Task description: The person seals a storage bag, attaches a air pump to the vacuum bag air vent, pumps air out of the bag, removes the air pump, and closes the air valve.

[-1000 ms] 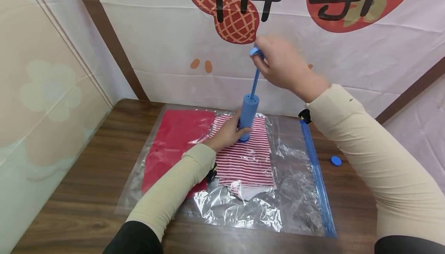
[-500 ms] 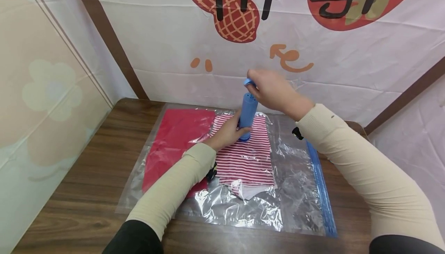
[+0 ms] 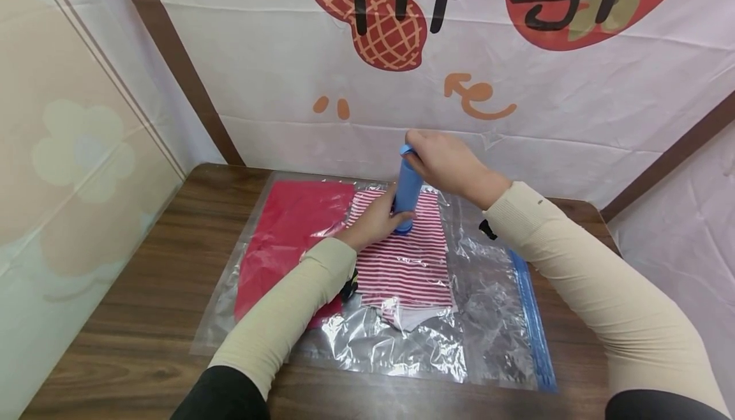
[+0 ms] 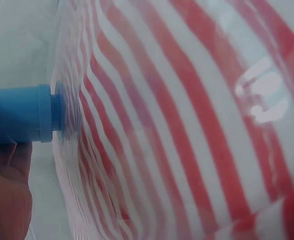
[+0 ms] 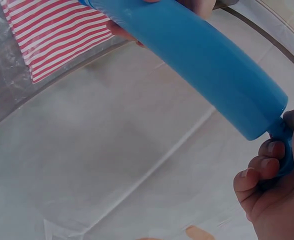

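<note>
A blue hand pump stands nearly upright on a clear plastic storage bag. My left hand grips the pump's barrel low down, close over the bag. In the left wrist view the pump's foot meets the plastic above the striped cloth. My right hand is curled round the handle at the top, which is pressed down close to the barrel. The right wrist view shows those fingers wrapped about the handle. Inside the bag lie a red cloth and a red-and-white striped garment, side by side.
The bag lies flat on a brown wooden table. A blue zip strip runs along its right edge. Directly behind the table hangs a printed white backdrop, and another printed sheet closes the left side.
My right hand has pushed the pump handle down from high above the barrel to its top; the thin rod no longer shows in the head view. My left hand has stayed in place.
</note>
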Motion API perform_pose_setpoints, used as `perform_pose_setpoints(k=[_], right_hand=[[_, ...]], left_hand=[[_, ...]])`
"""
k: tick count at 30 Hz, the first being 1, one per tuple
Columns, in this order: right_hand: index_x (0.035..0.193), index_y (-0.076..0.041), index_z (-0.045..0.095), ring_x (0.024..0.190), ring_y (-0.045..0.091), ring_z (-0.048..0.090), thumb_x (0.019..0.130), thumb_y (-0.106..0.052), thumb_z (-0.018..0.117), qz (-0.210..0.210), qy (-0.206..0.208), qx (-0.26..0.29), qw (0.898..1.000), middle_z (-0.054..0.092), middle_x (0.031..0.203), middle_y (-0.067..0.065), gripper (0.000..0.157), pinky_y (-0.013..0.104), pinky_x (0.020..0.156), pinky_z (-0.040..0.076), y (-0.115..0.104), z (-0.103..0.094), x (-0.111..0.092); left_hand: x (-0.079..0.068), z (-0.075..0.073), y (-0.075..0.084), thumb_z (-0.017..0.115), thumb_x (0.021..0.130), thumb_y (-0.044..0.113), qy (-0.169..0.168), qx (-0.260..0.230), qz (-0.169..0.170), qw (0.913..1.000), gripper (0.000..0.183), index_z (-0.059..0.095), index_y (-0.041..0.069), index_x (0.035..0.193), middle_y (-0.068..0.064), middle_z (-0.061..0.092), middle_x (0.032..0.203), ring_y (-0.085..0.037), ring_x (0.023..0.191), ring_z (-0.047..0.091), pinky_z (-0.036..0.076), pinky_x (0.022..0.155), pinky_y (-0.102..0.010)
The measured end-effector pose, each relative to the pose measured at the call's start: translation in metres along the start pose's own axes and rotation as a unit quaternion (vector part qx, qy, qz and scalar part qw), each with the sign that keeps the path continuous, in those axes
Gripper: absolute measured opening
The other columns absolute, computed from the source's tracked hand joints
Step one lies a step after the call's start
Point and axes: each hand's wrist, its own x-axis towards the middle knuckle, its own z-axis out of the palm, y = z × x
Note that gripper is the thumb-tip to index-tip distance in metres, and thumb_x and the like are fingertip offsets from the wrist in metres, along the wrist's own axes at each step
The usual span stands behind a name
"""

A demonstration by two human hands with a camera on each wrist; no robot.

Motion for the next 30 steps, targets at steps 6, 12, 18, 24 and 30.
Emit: perform_pose_setpoints(k=[6, 12, 18, 24, 30], right_hand=[[0.091, -0.008, 0.047, 0.067, 0.022, 0.043, 0.106, -0.014, 0.051, 0.005, -0.010, -0.010, 1.000, 0.041, 0.074, 0.004, 0.017, 0.033, 0.063, 0.039, 0.000, -0.002, 0.000], [0.092, -0.007, 0.047, 0.071, 0.023, 0.044, 0.107, -0.017, 0.052, 0.006, -0.021, -0.016, 1.000, 0.043, 0.077, 0.005, 0.018, 0.035, 0.064, 0.041, 0.002, -0.005, 0.001], [0.092, -0.007, 0.046, 0.072, 0.025, 0.045, 0.107, -0.017, 0.052, 0.013, -0.031, -0.012, 0.999, 0.043, 0.077, 0.006, 0.019, 0.036, 0.067, 0.040, 0.004, -0.011, 0.002], [0.090, -0.006, 0.046, 0.069, 0.025, 0.044, 0.107, -0.014, 0.051, 0.008, -0.015, -0.012, 1.000, 0.042, 0.075, 0.006, 0.019, 0.035, 0.064, 0.038, 0.003, -0.027, 0.007], [0.092, -0.005, 0.050, 0.068, 0.024, 0.047, 0.106, -0.015, 0.049, 0.015, 0.023, -0.024, 0.999, 0.045, 0.075, 0.007, 0.017, 0.034, 0.062, 0.038, 0.002, -0.053, 0.015]], left_hand=[[0.001, 0.000, 0.000, 0.066, 0.101, 0.023, -0.006, -0.001, -0.007, 1.0000, 0.074, 0.020, 0.010, 0.159, -0.016, 0.048, 0.150, -0.033, 0.138, 0.049, 0.040, 0.114, -0.049], [0.001, 0.001, -0.002, 0.065, 0.102, 0.026, -0.006, 0.002, -0.012, 0.9999, 0.073, 0.021, 0.010, 0.158, -0.015, 0.048, 0.150, -0.033, 0.138, 0.050, 0.040, 0.113, -0.050], [0.001, 0.002, -0.001, 0.064, 0.102, 0.025, -0.007, 0.012, -0.007, 0.9999, 0.072, 0.021, 0.009, 0.158, -0.016, 0.049, 0.148, -0.032, 0.136, 0.051, 0.041, 0.113, -0.049], [0.001, 0.002, 0.001, 0.064, 0.102, 0.025, -0.003, 0.016, -0.011, 0.9998, 0.073, 0.021, 0.008, 0.158, -0.018, 0.049, 0.149, -0.033, 0.137, 0.051, 0.041, 0.113, -0.050], [0.000, 0.002, 0.001, 0.064, 0.102, 0.026, -0.003, 0.026, -0.019, 0.9995, 0.074, 0.020, 0.008, 0.158, -0.019, 0.048, 0.150, -0.035, 0.138, 0.049, 0.040, 0.113, -0.052]])
